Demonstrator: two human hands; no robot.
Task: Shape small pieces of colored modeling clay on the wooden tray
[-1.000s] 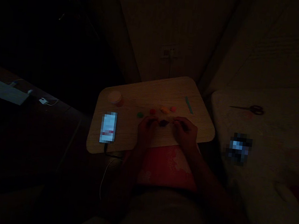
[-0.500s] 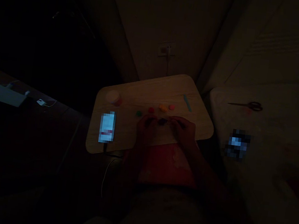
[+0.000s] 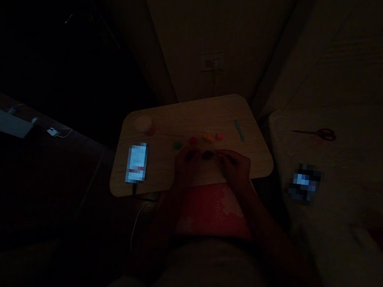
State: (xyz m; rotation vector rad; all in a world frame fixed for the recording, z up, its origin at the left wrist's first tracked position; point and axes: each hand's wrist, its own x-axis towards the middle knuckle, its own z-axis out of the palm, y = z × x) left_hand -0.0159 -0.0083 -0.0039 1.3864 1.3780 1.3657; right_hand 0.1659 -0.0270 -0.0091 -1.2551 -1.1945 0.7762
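Both hands meet over the near side of a small wooden table (image 3: 160,167) in dim light. My left hand (image 3: 186,159) has its fingers curled in against one side of a dark lump (image 3: 207,155), which looks like modelling clay. From the other side, my right hand (image 3: 234,165) pinches at it with thumb and forefinger; the exact contact is hard to see. Just beyond the fingers lie a green lump (image 3: 177,145), a red lump (image 3: 193,140), an orange lump (image 3: 208,137) and a pink lump (image 3: 219,136). A flat blue strip (image 3: 239,131), perhaps a plastic knife, rests farther right.
A round, pale-lidded tub (image 3: 144,124) stands at the table's left, behind a lit phone (image 3: 137,163) with a cable. On a pale surface to the right are scissors (image 3: 318,133) and a blurred lit device (image 3: 303,183). A wall socket (image 3: 211,62) is behind the table.
The hands stay almost in place around the dark lump, with only slight finger movement. The picture is a little darker and the view has shifted slightly.
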